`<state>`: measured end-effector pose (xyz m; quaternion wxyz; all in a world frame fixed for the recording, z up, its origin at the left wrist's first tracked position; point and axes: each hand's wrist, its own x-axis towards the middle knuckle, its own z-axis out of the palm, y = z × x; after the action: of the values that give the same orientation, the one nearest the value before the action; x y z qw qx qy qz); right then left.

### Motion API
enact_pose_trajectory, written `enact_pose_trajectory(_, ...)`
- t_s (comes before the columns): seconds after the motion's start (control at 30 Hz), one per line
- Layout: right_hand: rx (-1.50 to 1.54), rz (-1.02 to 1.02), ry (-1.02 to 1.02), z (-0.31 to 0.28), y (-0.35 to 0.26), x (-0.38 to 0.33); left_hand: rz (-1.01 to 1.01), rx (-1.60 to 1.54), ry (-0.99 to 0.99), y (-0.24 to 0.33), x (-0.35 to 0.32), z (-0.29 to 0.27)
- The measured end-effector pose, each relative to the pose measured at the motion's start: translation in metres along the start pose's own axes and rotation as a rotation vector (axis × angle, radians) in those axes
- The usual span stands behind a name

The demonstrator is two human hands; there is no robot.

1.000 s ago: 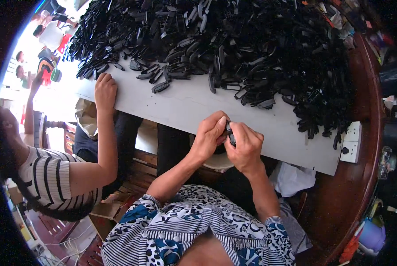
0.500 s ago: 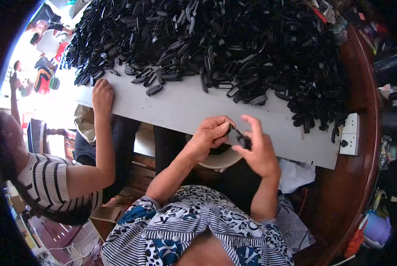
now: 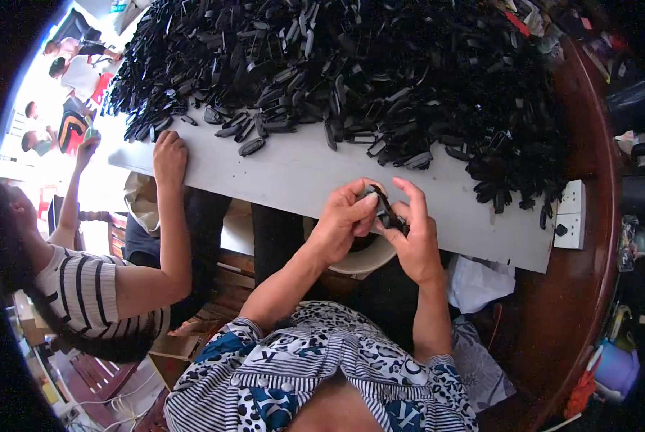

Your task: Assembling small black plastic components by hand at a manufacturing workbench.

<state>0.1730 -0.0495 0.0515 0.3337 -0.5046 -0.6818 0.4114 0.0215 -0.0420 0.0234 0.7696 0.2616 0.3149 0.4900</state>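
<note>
Just past the table's near edge, my left hand pinches one end of a slim, dark piece between thumb and fingers. It looks like a black plastic part with a narrow strip; its exact kind is too small to tell. My right hand grips the other end, its index finger raised. Below both hands is a pale bucket, partly hidden by them. A large heap of similar-looking black plastic parts covers the far side of the grey-white tabletop.
At my left sits a co-worker in a striped top, one hand at the table edge. A white socket strip stands by the table's right end, beside brown wood. A white plastic bag lies under the right part of the table.
My right fingers have closed in on the dark piece, and its strip now stands more upright between my hands. The co-worker's farther arm has swung right, toward the table.
</note>
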Motion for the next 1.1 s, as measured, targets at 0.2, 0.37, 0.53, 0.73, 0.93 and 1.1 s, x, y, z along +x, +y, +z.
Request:
enact_pose_trajectory(0.2, -0.186, -0.343, 0.176, 0.011, 0.015, -0.001, -0.291, -0.548, -0.069, -0.014, 0.006, -0.017)
enact_pose_trajectory(0.37, 0.578, -0.248, 0.083, -0.002, 0.015, -0.023, -0.055, -0.446, 0.084, -0.004, 0.008, -0.015)
enact_pose_trajectory(0.53, 0.668, 0.171, 0.108, -0.001, 0.013, 0.002, 0.152, 0.019, 0.007, -0.001, 0.007, -0.006)
enact_pose_trajectory(0.73, 0.755, 0.238, -0.028, 0.019, 0.025, 0.006, 0.192, -0.102, -0.035, -0.004, -0.003, 0.010)
enact_pose_trajectory(0.93, 0.289, 0.166, 0.084, 0.015, 0.023, 0.004, 0.286, 0.738, 0.131, 0.004, -0.010, -0.003)
enact_pose_trajectory(1.1, 0.236, 0.069, 0.000, 0.006, 0.022, 0.000, 0.137, 0.313, 0.065, 0.000, -0.009, -0.003)
